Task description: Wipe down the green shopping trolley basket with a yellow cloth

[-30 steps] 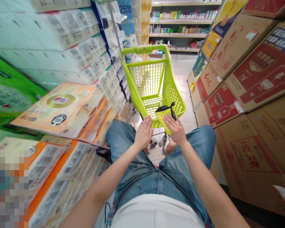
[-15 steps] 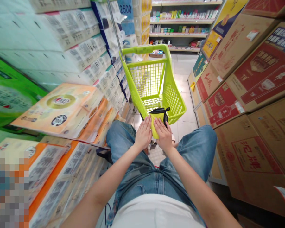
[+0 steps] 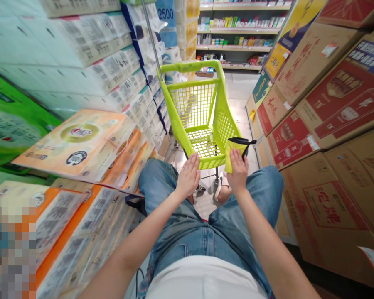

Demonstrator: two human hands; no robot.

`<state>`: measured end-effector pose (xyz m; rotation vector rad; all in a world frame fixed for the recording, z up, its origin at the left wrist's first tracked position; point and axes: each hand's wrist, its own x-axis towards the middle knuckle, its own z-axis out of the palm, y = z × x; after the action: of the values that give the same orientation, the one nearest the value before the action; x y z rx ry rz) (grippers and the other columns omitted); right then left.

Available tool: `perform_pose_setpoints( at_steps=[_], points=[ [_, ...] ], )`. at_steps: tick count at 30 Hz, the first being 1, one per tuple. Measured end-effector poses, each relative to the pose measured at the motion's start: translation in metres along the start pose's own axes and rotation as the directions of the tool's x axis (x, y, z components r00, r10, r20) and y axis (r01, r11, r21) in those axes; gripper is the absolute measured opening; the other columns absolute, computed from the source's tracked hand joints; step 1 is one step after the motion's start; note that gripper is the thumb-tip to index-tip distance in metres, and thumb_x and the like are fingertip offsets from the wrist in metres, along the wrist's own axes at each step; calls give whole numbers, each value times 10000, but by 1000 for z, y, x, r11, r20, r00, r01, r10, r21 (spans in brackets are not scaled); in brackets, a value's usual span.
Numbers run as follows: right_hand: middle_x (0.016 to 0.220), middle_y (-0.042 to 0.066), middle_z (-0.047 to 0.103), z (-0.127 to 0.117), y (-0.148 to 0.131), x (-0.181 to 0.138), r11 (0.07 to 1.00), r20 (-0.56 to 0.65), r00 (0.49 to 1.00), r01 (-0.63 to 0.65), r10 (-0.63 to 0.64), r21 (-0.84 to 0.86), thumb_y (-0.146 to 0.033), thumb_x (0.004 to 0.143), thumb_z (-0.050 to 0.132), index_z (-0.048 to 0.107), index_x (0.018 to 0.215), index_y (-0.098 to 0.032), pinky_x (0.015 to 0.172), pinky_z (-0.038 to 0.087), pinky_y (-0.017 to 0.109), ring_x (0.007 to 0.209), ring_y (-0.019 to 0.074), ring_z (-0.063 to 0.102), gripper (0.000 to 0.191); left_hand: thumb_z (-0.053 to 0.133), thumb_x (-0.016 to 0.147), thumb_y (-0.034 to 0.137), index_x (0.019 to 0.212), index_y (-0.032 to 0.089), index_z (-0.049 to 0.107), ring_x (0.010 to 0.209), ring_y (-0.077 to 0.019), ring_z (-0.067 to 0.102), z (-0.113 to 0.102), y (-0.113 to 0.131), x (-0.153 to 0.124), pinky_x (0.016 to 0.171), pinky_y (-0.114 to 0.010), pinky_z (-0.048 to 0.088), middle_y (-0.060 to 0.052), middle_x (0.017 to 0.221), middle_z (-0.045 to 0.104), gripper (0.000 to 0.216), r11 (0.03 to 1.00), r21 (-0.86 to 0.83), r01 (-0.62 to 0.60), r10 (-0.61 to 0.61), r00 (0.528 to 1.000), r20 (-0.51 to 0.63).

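Pale, shiny tiles covered the floor [image 3: 237, 85], and a bright reflection [image 3: 235, 104] lay across them. On the left, white packs [image 3: 95, 39] rose in tall rows, with a green pack [image 3: 15, 110] and flat orange packs [image 3: 81, 143] nearer. Farther along stood a blue stack marked 2500 [image 3: 166, 29] and yellow packs [image 3: 186, 29]. Cardboard boxes [image 3: 318, 58], brown and red, filled the right side. At the far end, a shelf unit [image 3: 237, 48] with pale boards carried rows of small goods [image 3: 247, 22].
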<state>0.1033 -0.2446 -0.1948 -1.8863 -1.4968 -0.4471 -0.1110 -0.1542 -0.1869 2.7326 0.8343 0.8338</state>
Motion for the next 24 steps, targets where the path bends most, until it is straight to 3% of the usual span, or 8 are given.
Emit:
perform_pose_setpoints(
  at_steps=[3, 6, 8, 11, 14, 17, 21, 24],
  points=[
    [1533, 127, 442, 14, -60, -5, 981, 109, 981, 149, -163, 127, -111, 800, 421, 340, 1526, -146, 1217, 225, 482, 1465, 224, 348, 732, 328, 974, 183, 1588, 152, 36, 1527, -227, 145, -1, -1, -1, 1217, -475, 268, -127, 1637, 214, 681, 1000, 2, -2, 2, 1000, 9],
    [1530, 104, 451, 14, -80, -3, 957, 164, 951, 237, -264, 165, -118, 829, 412, 353, 1519, -154, 1230, 196, 461, 1460, 202, 358, 693, 322, 966, 157, 1585, 133, 57, 1526, -220, 149, -1, -2, 0, 1222, -467, 260, -143, 1629, 234, 674, 1000, 11, 0, 0, 1000, 12],
    [1528, 85, 456, 5, -63, 2, 942, 198, 925, 298, -325, 155, -107, 848, 408, 362, 1515, -179, 1238, 156, 456, 1446, 192, 382, 672, 317, 978, 163, 1585, 136, 63, 1526, -213, 148, -2, -2, 0, 1223, -458, 258, -142, 1627, 240, 658, 1000, 23, -5, 5, 1000, 14],
    [1526, 71, 459, -14, -8, 12, 928, 239, 897, 351, -371, 124, -82, 849, 412, 382, 1504, -199, 1229, 165, 438, 1436, 183, 400, 667, 317, 1000, 191, 1586, 151, 51, 1525, -212, 155, -2, -1, 1, 1218, -452, 267, -129, 1629, 242, 645, 999, 42, -11, 11, 1000, 8],
    [1525, 83, 461, -31, 43, 22, 974, 198, 954, 222, -227, 48, -67, 814, 425, 404, 1491, -196, 1204, 216, 438, 1430, 196, 410, 689, 316, 1008, 205, 1587, 155, 29, 1525, -214, 158, -1, -1, 1, 1217, -450, 268, -127, 1631, 235, 648, 999, 50, -14, 14, 1000, -1],
    [1510, 76, 485, -35, 56, 29, 997, 186, 980, 78, -77, 5, -59, 777, 430, 440, 1468, -218, 1190, 244, 448, 1417, 203, 430, 709, 320, 1008, 212, 1588, 162, 15, 1524, -216, 160, -1, 0, 1, 1221, -449, 263, -124, 1634, 226, 656, 999, 44, -12, 12, 1000, -1],
    [1506, 121, 482, -16, -2, 28, 988, 106, 983, -146, 150, -47, -43, 722, 437, 441, 1465, -183, 1178, 249, 522, 1425, 255, 416, 755, 318, 1008, 211, 1588, 167, 7, 1523, -219, 163, 0, 0, 1, 1222, -454, 262, -128, 1635, 221, 660, 999, 32, -1, 2, 1000, -6],
    [1509, 124, 477, 1, -63, 22, 998, 186, 980, -69, 65, 14, -30, 723, 437, 424, 1474, -147, 1210, 189, 524, 1433, 255, 401, 760, 310, 1003, 201, 1589, 169, 8, 1525, -222, 152, 0, -1, 0, 1219, -463, 267, -127, 1635, 222, 659, 1000, 22, -1, 1, 1000, 4]
  ],
)
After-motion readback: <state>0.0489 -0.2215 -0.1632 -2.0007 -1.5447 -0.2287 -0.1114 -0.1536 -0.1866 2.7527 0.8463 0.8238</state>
